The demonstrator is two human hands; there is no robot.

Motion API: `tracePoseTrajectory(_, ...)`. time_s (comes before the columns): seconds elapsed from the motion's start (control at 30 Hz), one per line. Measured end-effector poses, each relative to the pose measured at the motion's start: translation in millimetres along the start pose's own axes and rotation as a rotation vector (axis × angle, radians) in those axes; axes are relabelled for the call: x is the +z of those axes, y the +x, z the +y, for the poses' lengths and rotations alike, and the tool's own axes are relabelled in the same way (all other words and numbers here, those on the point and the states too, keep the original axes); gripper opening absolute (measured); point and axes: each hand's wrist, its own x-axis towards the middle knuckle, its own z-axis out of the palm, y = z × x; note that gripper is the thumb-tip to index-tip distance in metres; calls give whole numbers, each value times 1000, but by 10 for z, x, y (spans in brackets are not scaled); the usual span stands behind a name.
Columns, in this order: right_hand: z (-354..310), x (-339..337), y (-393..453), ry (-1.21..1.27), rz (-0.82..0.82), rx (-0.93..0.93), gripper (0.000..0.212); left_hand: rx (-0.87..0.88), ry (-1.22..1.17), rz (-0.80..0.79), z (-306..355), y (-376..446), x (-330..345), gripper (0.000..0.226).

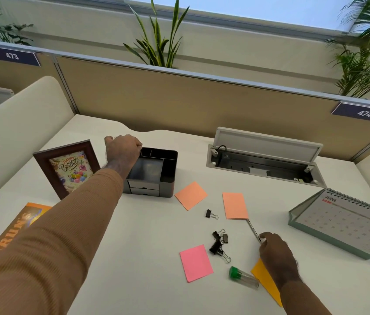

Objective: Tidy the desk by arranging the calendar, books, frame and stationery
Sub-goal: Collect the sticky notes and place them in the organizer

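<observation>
Your left hand hangs over the organizer's rear-left corner, fingers curled round a thin stick-like item; what it is cannot be told. Just left of that hand stands the frame; nearer you, under the sleeve, lies a book. Your right hand pinches a pen on the desk. Left of this grip lie binder clips and a pink note; beyond it, two orange notes; right, the calendar.

Blk organizer, brown frame, pink note, orange notes.
</observation>
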Motion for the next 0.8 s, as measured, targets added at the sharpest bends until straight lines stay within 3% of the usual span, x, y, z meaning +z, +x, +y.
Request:
tracePoseTrajectory(0.23,-119,103,128,-25,17,-28,25,8,41,-62,19,-15,139,22)
tracePoseTrajectory(0.43,-44,171,170,73,50,61,27,65,48,-125,87,-6,183,30)
tracePoseTrajectory(0.53,43,130,167,196,56,131,29,91,77,-174,149,11,185,37)
tracePoseTrajectory(0.8,219,-86,76,509,159,269,21,85,44,-240,192,14,172,28)
